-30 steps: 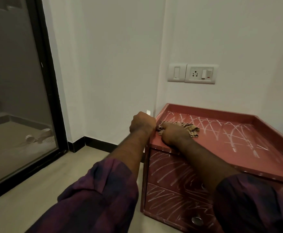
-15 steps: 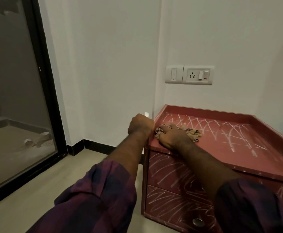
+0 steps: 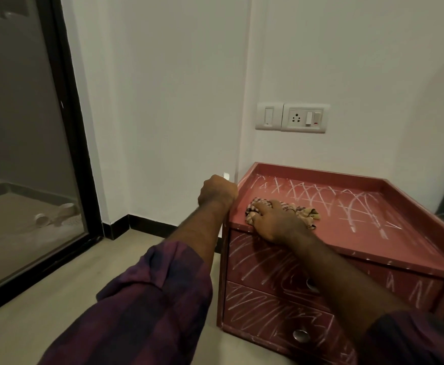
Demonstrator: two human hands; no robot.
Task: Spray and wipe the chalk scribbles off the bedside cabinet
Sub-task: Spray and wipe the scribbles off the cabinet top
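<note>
- Cabinet (image 3: 342,243) lower right of frame; chalk scribbles (image 3: 310,196) across top and drawers
- Right hand (image 3: 276,222) grips cloth (image 3: 305,213) at the cabinet's front left corner; soft, limp, probably best bunched in the palm
- Left hand (image 3: 216,192) clenched round white item (image 3: 226,175); mostly hidden

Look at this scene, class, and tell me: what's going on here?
A person is wiping chalk off a red bedside cabinet. The right hand holds a bunched checked cloth against the front left corner of the top. The left hand, beside the cabinet's left edge, grips a white object, mostly hidden, so I cannot tell what it is. That corner looks wiped; chalk scribbles cover the rest of the top and both drawer fronts.
</note>
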